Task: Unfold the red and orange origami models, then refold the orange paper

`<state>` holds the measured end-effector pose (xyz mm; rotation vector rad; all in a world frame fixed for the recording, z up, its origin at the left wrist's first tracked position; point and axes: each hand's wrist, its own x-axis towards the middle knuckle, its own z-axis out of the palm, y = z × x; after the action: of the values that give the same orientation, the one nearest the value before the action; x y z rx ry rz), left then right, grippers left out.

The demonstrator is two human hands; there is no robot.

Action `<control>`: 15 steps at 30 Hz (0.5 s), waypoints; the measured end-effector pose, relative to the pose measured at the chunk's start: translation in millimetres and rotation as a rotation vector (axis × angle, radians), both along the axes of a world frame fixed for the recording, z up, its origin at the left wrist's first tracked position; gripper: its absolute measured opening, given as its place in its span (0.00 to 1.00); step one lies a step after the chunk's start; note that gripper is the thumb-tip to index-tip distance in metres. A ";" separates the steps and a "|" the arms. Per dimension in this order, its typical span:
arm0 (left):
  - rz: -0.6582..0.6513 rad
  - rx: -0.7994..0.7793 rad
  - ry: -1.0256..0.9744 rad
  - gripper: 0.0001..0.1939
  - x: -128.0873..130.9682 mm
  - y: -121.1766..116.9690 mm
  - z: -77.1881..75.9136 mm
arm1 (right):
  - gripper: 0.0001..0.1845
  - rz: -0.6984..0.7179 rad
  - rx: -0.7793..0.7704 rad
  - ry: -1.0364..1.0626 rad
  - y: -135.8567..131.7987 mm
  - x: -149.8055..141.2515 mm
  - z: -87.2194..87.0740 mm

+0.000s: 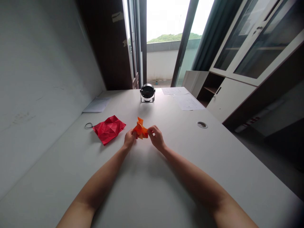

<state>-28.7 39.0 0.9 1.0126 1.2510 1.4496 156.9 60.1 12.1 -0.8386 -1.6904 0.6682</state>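
Note:
An orange folded-paper figure [141,129], with several pointed flaps, is held between my two hands just above the white table. My left hand [129,138] pinches its left side. On the right side, my right hand [155,136] grips a flap between thumb and fingertips, the other fingers curled. To the left of my left hand lies a sheet of red paper [109,129], marked with many creases and partly raised off the table. Next to its left corner is a thin dark loop [88,125], like a hair tie or cord.
A round black device on a metal stand [147,92] stands at the table's far side. White papers [190,102] lie at the back right, another sheet [97,104] by the left wall. A round cable hole [202,125] is in the table [147,196] at right. Cabinets [234,95] stand beyond.

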 end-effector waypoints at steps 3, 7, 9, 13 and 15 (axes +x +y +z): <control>0.013 -0.013 -0.049 0.13 -2.3 3.4 1.9 | 0.09 -0.038 -0.139 0.129 10.3 -0.7 -9.4; -0.003 0.017 -0.238 0.15 -6.8 6.6 3.0 | 0.11 -0.057 -0.294 0.286 25.4 1.0 -21.8; -0.008 0.036 -0.341 0.14 -8.4 7.3 3.4 | 0.12 -0.074 -0.338 0.349 29.9 2.7 -25.0; -0.076 0.011 -0.485 0.13 -7.5 6.5 5.6 | 0.14 -0.081 -0.407 0.402 32.5 5.1 -26.4; -0.104 -0.007 -0.491 0.14 -5.3 4.9 6.9 | 0.14 -0.082 -0.427 0.421 32.2 5.6 -26.0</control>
<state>-34.0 43.9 7.8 0.6489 0.8345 1.4943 162.5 92.3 -13.9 -0.9753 -1.1447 1.0874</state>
